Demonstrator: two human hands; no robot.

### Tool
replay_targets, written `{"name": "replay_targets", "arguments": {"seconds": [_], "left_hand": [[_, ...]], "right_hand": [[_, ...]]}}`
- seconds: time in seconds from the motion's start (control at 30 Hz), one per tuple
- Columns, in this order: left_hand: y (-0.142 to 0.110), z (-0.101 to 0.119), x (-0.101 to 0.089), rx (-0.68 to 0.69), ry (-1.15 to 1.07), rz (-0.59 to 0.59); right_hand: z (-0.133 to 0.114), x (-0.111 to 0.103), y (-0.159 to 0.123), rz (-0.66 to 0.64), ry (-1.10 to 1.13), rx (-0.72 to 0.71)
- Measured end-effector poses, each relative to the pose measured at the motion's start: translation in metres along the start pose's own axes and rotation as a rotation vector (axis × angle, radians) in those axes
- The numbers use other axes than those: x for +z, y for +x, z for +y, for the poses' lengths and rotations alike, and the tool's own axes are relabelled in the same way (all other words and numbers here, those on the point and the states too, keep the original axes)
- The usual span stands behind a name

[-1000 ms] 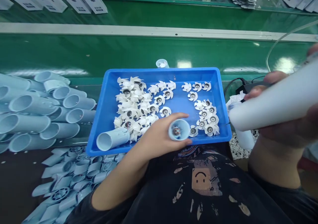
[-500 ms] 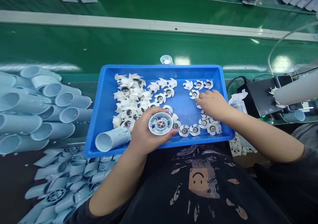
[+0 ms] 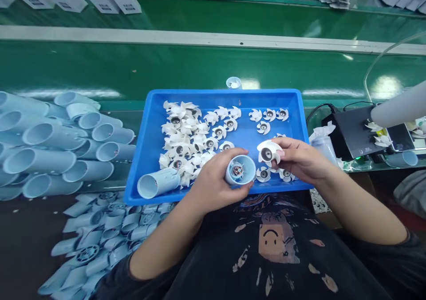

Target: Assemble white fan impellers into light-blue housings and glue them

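Note:
My left hand (image 3: pixel 221 180) is wrapped round a light blue tube (image 3: pixel 249 174), its open end facing up at me with copper windings visible inside. Just to the right, my right hand (image 3: pixel 299 160) pinches a white fan impeller (image 3: pixel 268 154), its dark hub turned toward me. The impeller is held apart from the tube. Below both hands lies a blue tray (image 3: pixel 248 138). More white impellers (image 3: pixel 181 133) are heaped on its left side, with others spread to the right. Another light blue tube (image 3: pixel 158 183) rests in the tray's front left corner.
Light blue tubes (image 3: pixel 49 155) are stacked left of the tray, and more blue housings (image 3: pixel 96 238) lie below them. A small cup-like tube (image 3: pixel 234 83) stands behind the tray. On the right are a black box (image 3: pixel 354 131) with cables and a pale cylinder (image 3: pixel 401 107).
My right hand has lifted an impeller from the tray and brought it left, near the tube. My left hand has tilted the tube, so its other end now faces me.

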State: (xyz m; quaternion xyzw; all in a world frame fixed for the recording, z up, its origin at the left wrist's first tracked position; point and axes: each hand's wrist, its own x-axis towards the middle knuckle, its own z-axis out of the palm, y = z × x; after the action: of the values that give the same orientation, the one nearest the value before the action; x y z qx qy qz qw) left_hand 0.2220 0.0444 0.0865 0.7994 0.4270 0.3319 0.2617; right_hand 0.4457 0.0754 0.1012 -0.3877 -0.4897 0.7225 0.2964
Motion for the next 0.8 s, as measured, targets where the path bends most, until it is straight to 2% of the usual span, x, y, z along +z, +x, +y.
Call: {"name": "replay_targets", "arguments": {"seconds": [0.07,0.2,0.27,0.3,0.43,0.53,0.67,0.8], "left_hand": [[0.006,0.005,0.004,0.013,0.060,-0.015],[0.013,0.011,0.012,0.101,0.200,-0.023],[0.013,0.013,0.015,0.161,0.270,0.001],[0.013,0.014,0.016,0.186,0.299,0.017],[0.009,0.015,0.021,0.252,0.367,0.125],[0.005,0.010,0.022,0.229,0.367,0.167],[0.003,0.002,0.020,0.171,0.355,0.186],[-0.001,0.000,0.021,0.174,0.305,0.213]], "right_hand": [[0.001,0.007,-0.007,0.006,-0.065,-0.109],[-0.004,0.023,-0.018,0.120,-0.757,-0.478],[-0.005,0.029,-0.019,0.170,-1.045,-0.552],[-0.004,0.032,-0.018,0.177,-1.119,-0.555],[0.003,0.034,-0.014,0.181,-1.146,-0.511],[0.004,0.033,-0.018,0.233,-1.118,-0.508],[0.004,0.033,-0.028,0.252,-1.079,-0.713],[0.007,0.033,-0.029,0.259,-1.262,-0.824]]}}
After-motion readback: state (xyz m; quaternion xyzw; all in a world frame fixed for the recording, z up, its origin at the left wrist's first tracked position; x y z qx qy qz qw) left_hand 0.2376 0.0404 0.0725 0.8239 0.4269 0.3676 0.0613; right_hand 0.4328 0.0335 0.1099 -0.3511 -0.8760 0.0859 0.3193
